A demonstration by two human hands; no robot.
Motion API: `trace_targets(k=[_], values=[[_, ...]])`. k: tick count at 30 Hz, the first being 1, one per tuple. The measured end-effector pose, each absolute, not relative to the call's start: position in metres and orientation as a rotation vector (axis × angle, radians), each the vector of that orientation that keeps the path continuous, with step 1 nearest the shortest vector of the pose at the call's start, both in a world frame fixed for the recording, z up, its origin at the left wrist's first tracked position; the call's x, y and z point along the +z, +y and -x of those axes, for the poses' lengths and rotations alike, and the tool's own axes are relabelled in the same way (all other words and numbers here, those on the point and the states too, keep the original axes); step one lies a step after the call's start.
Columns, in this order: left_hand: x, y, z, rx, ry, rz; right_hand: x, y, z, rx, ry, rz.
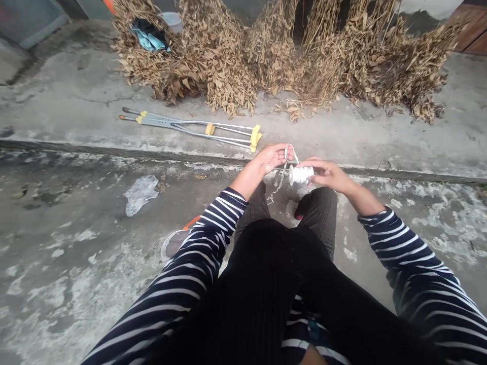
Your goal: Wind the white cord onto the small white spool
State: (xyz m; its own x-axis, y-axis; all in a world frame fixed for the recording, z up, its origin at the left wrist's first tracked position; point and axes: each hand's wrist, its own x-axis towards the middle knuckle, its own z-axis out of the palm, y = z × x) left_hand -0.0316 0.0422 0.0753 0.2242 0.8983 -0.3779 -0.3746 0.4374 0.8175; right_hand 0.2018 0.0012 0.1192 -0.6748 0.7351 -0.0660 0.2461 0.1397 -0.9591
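Observation:
A white spool of cord (301, 175) lies on its side in my right hand (327, 175), whose fingers and thumb are closed around its right end. My left hand (274, 156), just left of the spool, has its fingers curled around a loop of white cord (286, 153). From that loop a strand runs over to the spool. More of the cord dangles below my left hand in a loose, braided-looking length, down in front of my knees.
Dry leafy stalks (228, 56) are heaped along the raised concrete ledge (76, 106). A pair of crutches (190, 125) with yellow pads lies on that ledge. Lower left is a crumpled clear plastic bag (140, 195). Dark-and-blue cloth (150, 38) and a pale bucket (173, 21) sit among the stalks.

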Motion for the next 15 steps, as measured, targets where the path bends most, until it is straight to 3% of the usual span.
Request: trace_targets(k=[7, 15], values=[[0.026, 0.056, 0.048, 0.997, 1.470, -1.003, 0.150, 0.032, -0.200, 1.620, -1.276, 1.058], [-0.003, 0.039, 0.007, 0.901, 1.163, -1.154, 0.224, 0.054, -0.165, 1.549, -0.989, 1.112]])
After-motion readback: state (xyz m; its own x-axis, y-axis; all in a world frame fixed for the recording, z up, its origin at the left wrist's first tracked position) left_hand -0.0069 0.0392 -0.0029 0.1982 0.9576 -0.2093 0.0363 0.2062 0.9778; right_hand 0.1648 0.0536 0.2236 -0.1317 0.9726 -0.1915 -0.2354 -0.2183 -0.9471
